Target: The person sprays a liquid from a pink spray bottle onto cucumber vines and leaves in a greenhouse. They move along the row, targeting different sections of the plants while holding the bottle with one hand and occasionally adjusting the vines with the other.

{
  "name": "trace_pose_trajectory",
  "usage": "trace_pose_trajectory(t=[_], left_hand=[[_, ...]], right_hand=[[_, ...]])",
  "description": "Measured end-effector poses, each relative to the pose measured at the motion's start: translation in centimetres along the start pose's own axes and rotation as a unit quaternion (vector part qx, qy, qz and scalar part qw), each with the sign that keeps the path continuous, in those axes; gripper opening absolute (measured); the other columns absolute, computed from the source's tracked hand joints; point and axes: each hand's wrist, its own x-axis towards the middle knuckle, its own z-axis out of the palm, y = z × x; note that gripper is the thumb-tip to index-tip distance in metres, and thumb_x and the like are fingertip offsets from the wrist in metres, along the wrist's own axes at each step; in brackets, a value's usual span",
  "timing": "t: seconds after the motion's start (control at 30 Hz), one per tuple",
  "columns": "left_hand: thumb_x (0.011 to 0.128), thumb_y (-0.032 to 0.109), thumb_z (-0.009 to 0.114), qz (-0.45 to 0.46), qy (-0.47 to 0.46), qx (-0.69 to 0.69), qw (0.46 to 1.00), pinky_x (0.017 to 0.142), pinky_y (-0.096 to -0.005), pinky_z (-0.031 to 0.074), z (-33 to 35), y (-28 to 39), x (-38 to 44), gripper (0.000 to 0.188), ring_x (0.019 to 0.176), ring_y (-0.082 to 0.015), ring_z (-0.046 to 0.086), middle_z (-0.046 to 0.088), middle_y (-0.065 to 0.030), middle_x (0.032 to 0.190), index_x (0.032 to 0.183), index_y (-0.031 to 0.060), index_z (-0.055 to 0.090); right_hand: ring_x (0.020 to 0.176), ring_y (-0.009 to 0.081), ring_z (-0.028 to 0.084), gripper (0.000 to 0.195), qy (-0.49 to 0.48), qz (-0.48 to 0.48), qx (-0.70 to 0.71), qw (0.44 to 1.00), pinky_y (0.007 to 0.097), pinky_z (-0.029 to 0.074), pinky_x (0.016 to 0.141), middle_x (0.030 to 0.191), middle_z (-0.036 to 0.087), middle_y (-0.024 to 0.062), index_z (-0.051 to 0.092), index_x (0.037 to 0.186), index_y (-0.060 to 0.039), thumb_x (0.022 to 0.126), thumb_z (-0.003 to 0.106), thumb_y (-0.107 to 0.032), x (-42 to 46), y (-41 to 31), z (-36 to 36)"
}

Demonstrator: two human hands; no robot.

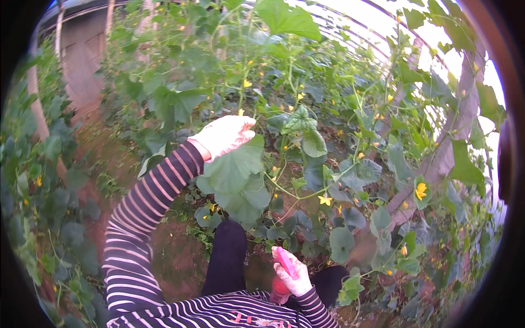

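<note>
My left hand (226, 135), in a pale glove, reaches up among the vines with its fingers curled. A small yellow flower (241, 112) on a thin upright stem stands right by its knuckles. Glare on the glove hides whether anything is pinched between the fingertips. Below the hand hang broad green leaves (242, 180). Low in front of my body, my right hand (298, 274), also in a soiled pale glove, is wrapped around a pink-and-red bottle (280, 286), apparently a small sprayer. Its pink upper part points up and forward, and the fingers hide some of it.
Climbing vines with yellow flowers (325, 200) crowd the front and right. A slanted post (445, 151) rises at the right, below the bright curved roof. A bare soil path (98, 143) runs at the left toward a wall with a door-like panel (84, 61). My knee (227, 250) is close to the leaves.
</note>
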Motion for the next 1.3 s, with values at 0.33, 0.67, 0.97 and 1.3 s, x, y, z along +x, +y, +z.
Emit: trace_pose_trajectory(t=[0.33, 0.67, 0.97, 1.3], left_hand=[[0.089, 0.019, 0.054, -0.099, 0.116, -0.425, 0.892, 0.063, -0.0241, 0.048, 4.1, -3.6, 14.6, 0.031, 0.074, -0.0103, 0.056, 0.057, -0.0033, 0.097, 0.116, 0.0052, 0.051], [0.083, 0.024, 0.063, -0.119, 0.266, -0.156, 0.944, 0.061, -0.0243, 0.047, 2.8, -6.9, 28.2, 0.040, 0.071, -0.0106, 0.056, 0.065, -0.0106, 0.098, 0.112, -0.0014, 0.054], [0.089, 0.025, 0.055, -0.113, 0.307, -0.412, 0.850, 0.060, -0.0268, 0.049, 3.5, -3.3, 23.9, 0.027, 0.069, -0.0133, 0.061, 0.067, -0.0066, 0.080, 0.091, -0.0003, 0.062], [0.084, 0.023, 0.060, -0.228, 0.197, -0.092, 0.949, 0.046, -0.0267, 0.049, 3.1, 5.3, 29.2, 0.057, 0.049, -0.0188, 0.056, 0.061, -0.0127, 0.068, 0.124, -0.0124, 0.039]], right_hand=[[0.111, 0.0141, 0.055, 0.044, 0.067, 0.026, 0.016, 0.997, 0.0274, 0.040, 0.097, 0.125, 0.055, 0.0081, 0.047, 0.127, 0.0003, 0.084, 0.058, 0.001, 0.2, 0.0, -0.7], [0.111, 0.0161, 0.055, 0.042, 0.057, 0.012, -0.016, 0.998, 0.0269, 0.042, 0.094, 0.125, 0.056, 0.0108, 0.051, 0.124, 0.0011, 0.083, 0.061, -0.001, 1.1, 2.0, -3.8], [0.108, 0.0166, 0.057, 0.044, 0.071, 0.034, -0.012, 0.997, 0.0264, 0.043, 0.092, 0.121, 0.059, 0.0095, 0.053, 0.122, -0.0033, 0.081, 0.066, -0.010, 0.8, 5.0, -6.4], [0.105, 0.0099, 0.056, 0.046, 0.068, 0.045, 0.030, 0.996, 0.0237, 0.045, 0.088, 0.124, 0.057, 0.0048, 0.051, 0.126, -0.0048, 0.081, 0.063, -0.002, 1.6, 5.7, -7.2]])
